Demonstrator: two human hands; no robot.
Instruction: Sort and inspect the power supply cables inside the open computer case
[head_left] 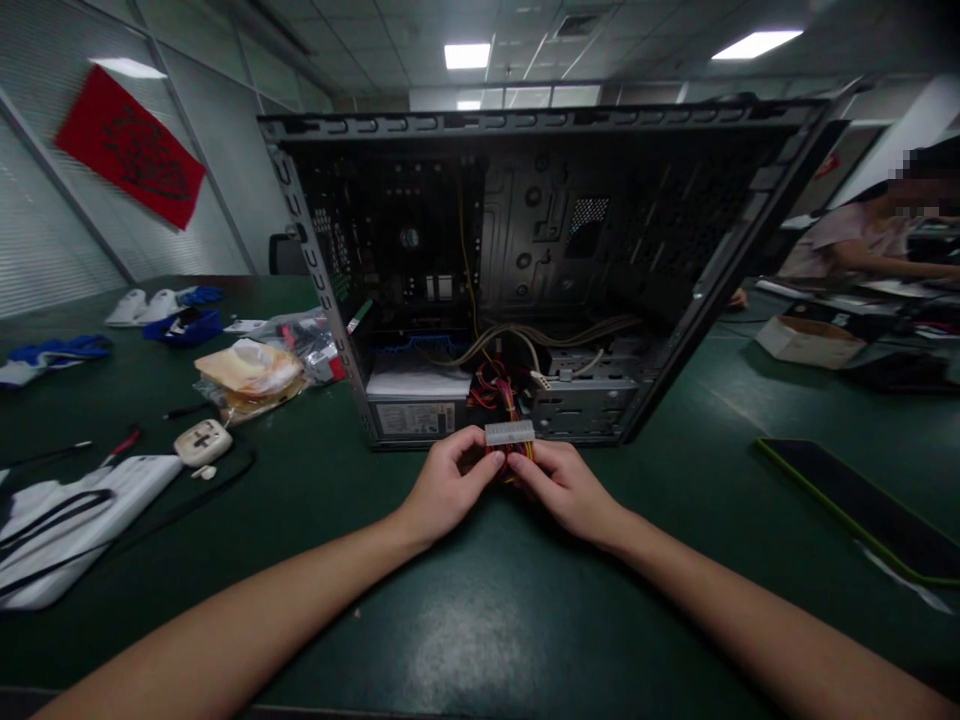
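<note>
Both of my hands pinch the wires just below a wide, pale multi-pin power connector (510, 432) in front of an open computer case (352, 400). My left hand (450, 482) grips from the left and my right hand (571, 488) from the right, thumbs nearly meeting. Red, yellow and purple wires (495, 388) run from the connector back into the case. Inside, a power supply (416, 418) sits at the lower left and a metal drive cage (585, 405) at the lower right. A white plug (540, 381) on a grey cable hangs between them.
To the left lie a plastic bag of parts (251, 375), a small white case (202, 442), a white device with cables (90, 520) and blue-white gloves (60, 350). On the right are a green-edged black mat (862, 505), an open box (810, 340) and a seated person (840, 240).
</note>
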